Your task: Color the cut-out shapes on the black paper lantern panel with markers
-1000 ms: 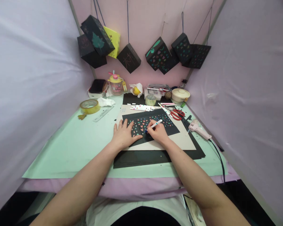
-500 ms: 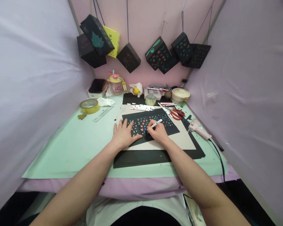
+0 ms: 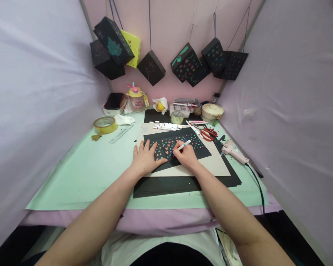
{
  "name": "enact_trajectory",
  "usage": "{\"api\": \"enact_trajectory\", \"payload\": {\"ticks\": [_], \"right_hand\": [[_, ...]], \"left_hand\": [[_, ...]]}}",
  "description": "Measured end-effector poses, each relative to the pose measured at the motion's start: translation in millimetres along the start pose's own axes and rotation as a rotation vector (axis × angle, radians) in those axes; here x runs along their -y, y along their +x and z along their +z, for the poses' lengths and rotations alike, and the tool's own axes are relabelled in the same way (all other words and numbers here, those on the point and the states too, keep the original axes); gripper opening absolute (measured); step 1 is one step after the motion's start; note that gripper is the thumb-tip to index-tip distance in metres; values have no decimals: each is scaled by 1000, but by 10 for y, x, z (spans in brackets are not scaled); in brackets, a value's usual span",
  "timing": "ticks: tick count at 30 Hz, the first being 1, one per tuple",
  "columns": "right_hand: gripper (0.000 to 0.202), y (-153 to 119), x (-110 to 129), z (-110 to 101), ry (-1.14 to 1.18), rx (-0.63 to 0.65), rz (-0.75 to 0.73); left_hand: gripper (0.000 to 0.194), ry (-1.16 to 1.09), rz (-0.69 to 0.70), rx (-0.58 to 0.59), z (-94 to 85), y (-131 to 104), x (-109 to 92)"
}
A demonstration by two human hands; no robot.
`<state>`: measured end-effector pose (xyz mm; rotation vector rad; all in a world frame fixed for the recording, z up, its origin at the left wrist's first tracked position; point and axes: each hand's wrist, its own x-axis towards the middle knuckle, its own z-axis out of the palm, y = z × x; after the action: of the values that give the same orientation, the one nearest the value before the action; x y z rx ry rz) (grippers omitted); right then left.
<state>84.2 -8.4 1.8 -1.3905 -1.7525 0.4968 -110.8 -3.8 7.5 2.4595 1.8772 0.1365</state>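
Observation:
A sheet of black paper [image 3: 202,152] bears many small colored shapes, hearts and stars among them. My left hand [image 3: 144,158] lies flat on its left part with the fingers spread. In my right hand [image 3: 186,155] is a white marker [image 3: 184,145] with a blue tip, gripped like a pen, its tip down at the lower middle of the paper. Under the paper lies a pale grey board [image 3: 222,168], and beneath that larger black sheets [image 3: 166,187]. Several white markers [image 3: 168,126] rest along the board's top edge.
Red-handled scissors [image 3: 208,134] and a corded glue gun [image 3: 234,152] lie on the right. At left are a tape roll [image 3: 105,125] and a clear ruler [image 3: 121,133]. A drink bottle [image 3: 135,99] and a lidded bowl [image 3: 212,110] stand behind. Black decorated boxes [image 3: 151,68] hang above.

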Motion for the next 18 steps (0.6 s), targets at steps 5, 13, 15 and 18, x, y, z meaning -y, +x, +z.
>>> {"api": "enact_trajectory", "payload": {"ticks": [5,13,15,18], "right_hand": [[9,-2,10,-1,13,7,-8],[10,0,6,-3,13,5,-14],[10,1,3,-4,11,7,0],[10,0,-1,-3,10,8,8]], "left_hand": [[90,8,-2,0,1,0,-7],[91,0,3,-2,11,7,6],[91,2,5,-6,12,5,6],[91,5,6,-10,12,0,4]]}}
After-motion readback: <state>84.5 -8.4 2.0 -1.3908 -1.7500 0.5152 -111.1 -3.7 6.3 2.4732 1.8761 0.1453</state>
